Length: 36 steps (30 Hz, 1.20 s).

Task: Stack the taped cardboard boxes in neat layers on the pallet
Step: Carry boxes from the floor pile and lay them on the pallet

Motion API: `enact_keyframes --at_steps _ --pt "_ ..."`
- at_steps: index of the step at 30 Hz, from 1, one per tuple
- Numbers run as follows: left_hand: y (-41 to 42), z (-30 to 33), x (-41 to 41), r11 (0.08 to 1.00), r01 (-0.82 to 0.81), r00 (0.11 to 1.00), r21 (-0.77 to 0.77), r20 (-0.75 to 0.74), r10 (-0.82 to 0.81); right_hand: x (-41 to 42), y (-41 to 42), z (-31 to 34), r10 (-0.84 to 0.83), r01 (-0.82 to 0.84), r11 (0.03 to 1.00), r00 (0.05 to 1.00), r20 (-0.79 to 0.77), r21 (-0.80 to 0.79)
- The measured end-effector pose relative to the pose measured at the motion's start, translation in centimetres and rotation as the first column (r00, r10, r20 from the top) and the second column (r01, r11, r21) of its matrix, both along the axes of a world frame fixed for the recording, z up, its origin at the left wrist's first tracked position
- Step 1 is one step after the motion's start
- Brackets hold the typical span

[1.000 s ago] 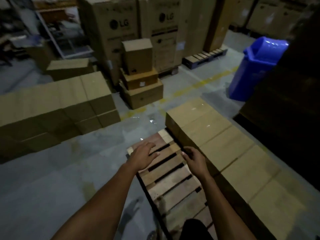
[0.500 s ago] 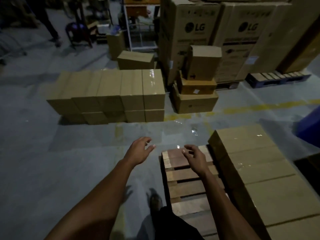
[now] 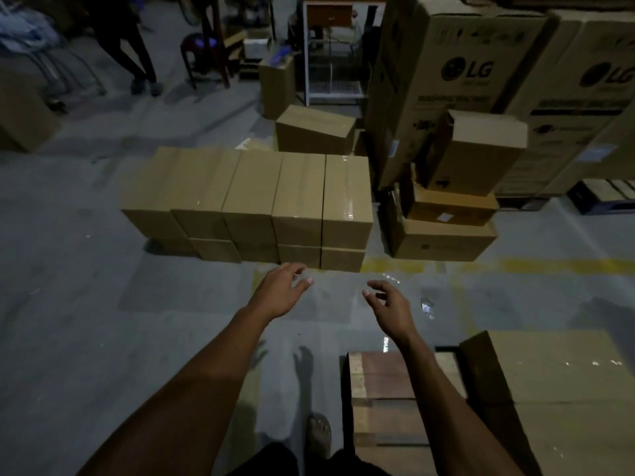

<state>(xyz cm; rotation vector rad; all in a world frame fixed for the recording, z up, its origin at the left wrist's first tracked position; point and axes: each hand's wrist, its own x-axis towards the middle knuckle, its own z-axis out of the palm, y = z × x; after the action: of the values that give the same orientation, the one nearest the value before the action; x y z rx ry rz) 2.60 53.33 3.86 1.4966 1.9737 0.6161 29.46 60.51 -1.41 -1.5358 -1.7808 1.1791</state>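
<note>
A two-layer block of taped cardboard boxes [image 3: 247, 197] stands on the concrete floor straight ahead. The wooden pallet [image 3: 385, 389] lies at the lower right, with a row of taped boxes [image 3: 556, 383] along its right side. My left hand [image 3: 280, 290] and my right hand [image 3: 390, 307] reach forward over the bare floor, short of the block. Both hold nothing, with fingers loosely spread and slightly curled.
Tall LG cartons [image 3: 446, 80] rise at the back right, with a leaning pile of open boxes [image 3: 450, 201] before them. A tilted box [image 3: 314, 132] lies behind the block. A person's legs [image 3: 134, 60] and a stool [image 3: 202, 53] are far left. A yellow floor line [image 3: 515, 266] runs right.
The view has swung left, away from the pallet and toward the block of boxes on the floor. Both hands left the pallet's top and now stretch out over the floor.
</note>
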Motion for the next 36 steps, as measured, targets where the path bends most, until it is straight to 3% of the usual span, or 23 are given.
enact_keyframes --at_steps 22,26,31,36 --pt "37.2 -5.1 -17.3 0.992 0.043 0.994 -0.123 0.101 -0.031 -19.5 35.6 -2.8 -0.066 0.061 0.997 0.991 0.117 0.045" --pt "43.5 -6.5 -19.2 0.987 0.091 0.995 -0.134 0.054 -0.085 -21.9 40.7 -3.5 -0.064 0.06 0.998 0.989 0.136 0.035" --pt "51.5 -10.0 -20.8 0.974 0.169 0.985 -0.151 0.01 -0.17 -23.6 48.1 -6.7 -0.055 0.047 0.998 0.981 0.188 0.047" --pt "60.4 -17.7 -21.4 0.967 0.174 0.983 -0.187 -0.02 -0.18 -24.8 56.8 -14.3 0.014 -0.02 1.0 0.969 0.246 0.02"
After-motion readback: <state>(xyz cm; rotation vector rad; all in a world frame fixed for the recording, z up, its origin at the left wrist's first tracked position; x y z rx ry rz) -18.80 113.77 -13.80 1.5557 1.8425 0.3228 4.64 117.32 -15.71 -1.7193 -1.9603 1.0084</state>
